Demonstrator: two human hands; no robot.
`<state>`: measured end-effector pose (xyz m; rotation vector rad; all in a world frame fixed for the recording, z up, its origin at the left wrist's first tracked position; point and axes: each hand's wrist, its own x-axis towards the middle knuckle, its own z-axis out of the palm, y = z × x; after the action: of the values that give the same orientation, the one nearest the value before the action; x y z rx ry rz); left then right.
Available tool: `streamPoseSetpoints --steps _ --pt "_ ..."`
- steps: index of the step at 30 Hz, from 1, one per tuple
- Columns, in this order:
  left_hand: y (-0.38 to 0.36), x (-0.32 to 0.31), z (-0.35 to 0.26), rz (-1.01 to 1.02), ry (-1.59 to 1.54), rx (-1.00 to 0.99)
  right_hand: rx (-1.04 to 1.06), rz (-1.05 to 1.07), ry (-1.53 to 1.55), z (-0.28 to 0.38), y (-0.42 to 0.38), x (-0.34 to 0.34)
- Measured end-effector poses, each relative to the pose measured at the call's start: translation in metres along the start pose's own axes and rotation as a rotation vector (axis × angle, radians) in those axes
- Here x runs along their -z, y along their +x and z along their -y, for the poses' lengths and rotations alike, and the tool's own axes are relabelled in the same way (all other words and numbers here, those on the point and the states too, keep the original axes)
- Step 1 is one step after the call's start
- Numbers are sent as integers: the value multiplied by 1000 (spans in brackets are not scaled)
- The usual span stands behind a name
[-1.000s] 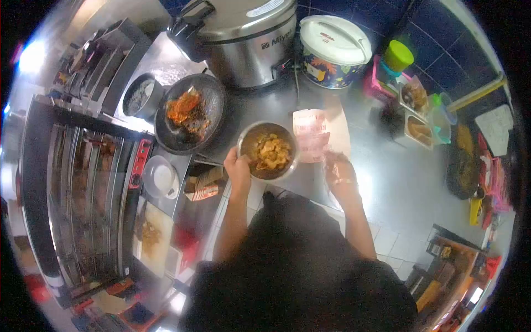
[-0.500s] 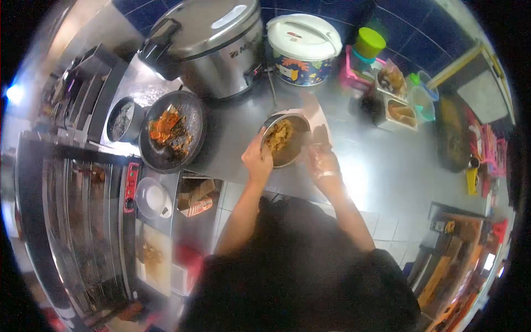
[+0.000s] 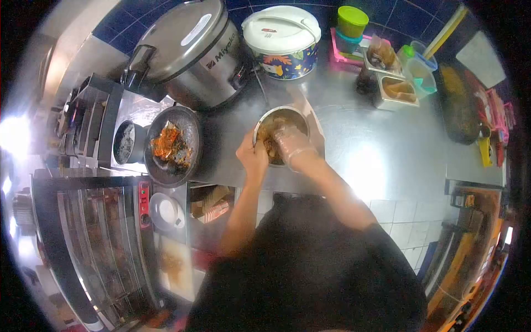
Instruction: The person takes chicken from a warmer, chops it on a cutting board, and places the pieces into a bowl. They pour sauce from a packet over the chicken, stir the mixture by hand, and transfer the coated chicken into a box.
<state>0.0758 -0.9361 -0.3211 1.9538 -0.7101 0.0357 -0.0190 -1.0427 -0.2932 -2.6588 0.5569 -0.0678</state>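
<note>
Clasping the metal bowl [image 3: 299, 116] at its left side, the left hand [image 3: 253, 156] curls round the wall. The right hand [image 3: 292, 143], gloved in clear plastic, slants into the bowl from the right, over brown food [image 3: 271, 153]. Blur hides how far it is open or whether it holds any. The bowl partly covers pale paper [image 3: 316, 123] above the worktop [image 3: 345, 130].

One head-worn camera looks forward and down over the counter [image 3: 412, 149].

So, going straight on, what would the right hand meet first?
Probably the food in the bowl, then its inner wall; the right hand is inside, blurred, so depth is unclear.
</note>
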Motion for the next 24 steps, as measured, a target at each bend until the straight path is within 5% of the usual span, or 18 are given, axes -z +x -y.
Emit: streamPoseSetpoints --steps 4,6,10,13,16,18,19,21,22,24 --pt "3 0 9 -50 -5 -32 -15 232 -166 -2 -4 27" --pt "3 -2 10 -94 -43 -162 -26 -67 -118 -9 -2 16" --pt "2 -8 16 -67 51 -345 -17 -157 8 -19 6 -17" --pt "-2 -18 22 -99 138 -553 56 -43 -142 -14 0 6" --pt "-7 -27 34 -56 271 -659 -129 133 -202 -19 1 5" --pt "-8 -29 35 -90 261 -739 -199 -72 301 -31 -6 -13" --pt "-8 -30 36 -84 259 -737 -204 -70 302 -45 -3 -40" --pt "-10 -30 37 -84 295 -751 -294 -419 661 -72 5 -100" --pt "-10 -29 35 -73 292 -753 -304 -420 664 -68 -5 -92" --pt "-7 -26 28 -103 318 -782 -122 -529 73 -39 -33 -39"
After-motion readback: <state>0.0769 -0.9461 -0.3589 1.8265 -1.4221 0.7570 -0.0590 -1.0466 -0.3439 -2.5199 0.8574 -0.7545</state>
